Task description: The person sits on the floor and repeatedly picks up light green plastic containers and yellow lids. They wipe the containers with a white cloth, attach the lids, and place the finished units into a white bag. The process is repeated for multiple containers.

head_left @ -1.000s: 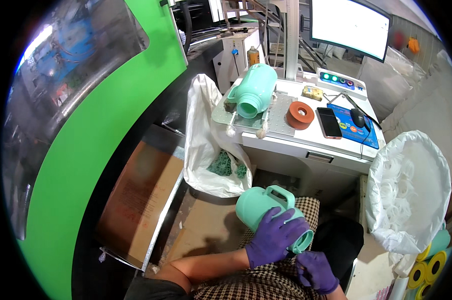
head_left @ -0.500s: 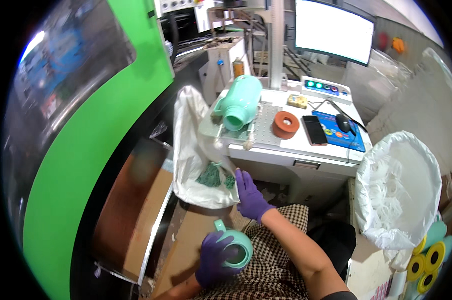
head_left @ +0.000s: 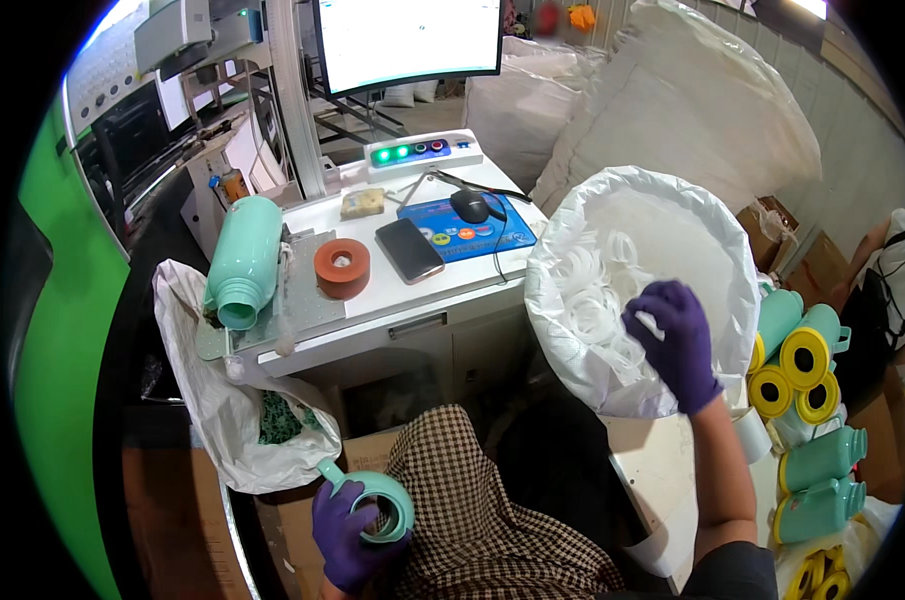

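In my left hand [head_left: 345,535], low in front of my lap, is a mint-green plastic jug shell [head_left: 399,498] with a handle. Its round opening faces up, and gloved fingers wrap its side. My right hand [head_left: 679,345], in a purple glove, is over a white-lined bin [head_left: 613,190] at the right. Its fingers are curled together; a white bit shows by the fingertips, but I cannot make out whether it is held. Loose translucent white rings [head_left: 588,290] lie in the bin, left of that hand.
On the white desk [head_left: 358,320] are a mint-green jug [head_left: 248,250] on its side, a tape roll [head_left: 342,268], a phone [head_left: 410,250] and a mouse [head_left: 470,206]. A white sack [head_left: 213,430] with green scraps hangs at the left. Green jugs with yellow rims [head_left: 808,345] are stacked right.
My right hand has gone from the white sack's edge to the bin of rings at the right, and its fingers have curled. The view has turned right. My left hand still holds the jug shell.
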### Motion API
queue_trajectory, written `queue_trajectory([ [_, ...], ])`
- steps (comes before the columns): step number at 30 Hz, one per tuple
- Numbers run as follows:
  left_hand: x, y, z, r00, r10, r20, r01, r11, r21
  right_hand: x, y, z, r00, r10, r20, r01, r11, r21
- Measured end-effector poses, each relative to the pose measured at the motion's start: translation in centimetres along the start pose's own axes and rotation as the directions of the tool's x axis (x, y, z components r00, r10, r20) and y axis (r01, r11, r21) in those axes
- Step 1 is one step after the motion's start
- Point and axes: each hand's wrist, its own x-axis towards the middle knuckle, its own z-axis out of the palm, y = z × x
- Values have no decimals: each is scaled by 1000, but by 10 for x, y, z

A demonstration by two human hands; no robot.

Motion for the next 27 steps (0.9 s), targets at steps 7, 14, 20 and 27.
queue_trajectory([
  [7, 16, 11, 15, 998, -4, 68, 2, 999, 39, 9, 71, 71, 863, 255, 437, -180, 962, -207],
  [14, 3, 16, -6, 989, -147, -19, 148, 984, 98, 29, 108, 51, 970, 109, 216, -84, 989, -123],
  [20, 10, 10, -6, 995, -21, -96, 29, 996, 84, 41, 113, -12, 991, 128, -38, -130, 989, -65],
  [27, 9, 9, -15, 982, -183, -41, 181, 983, -31, -40, -88, 22, 797, 168, 581, -604, 169, 779],
])
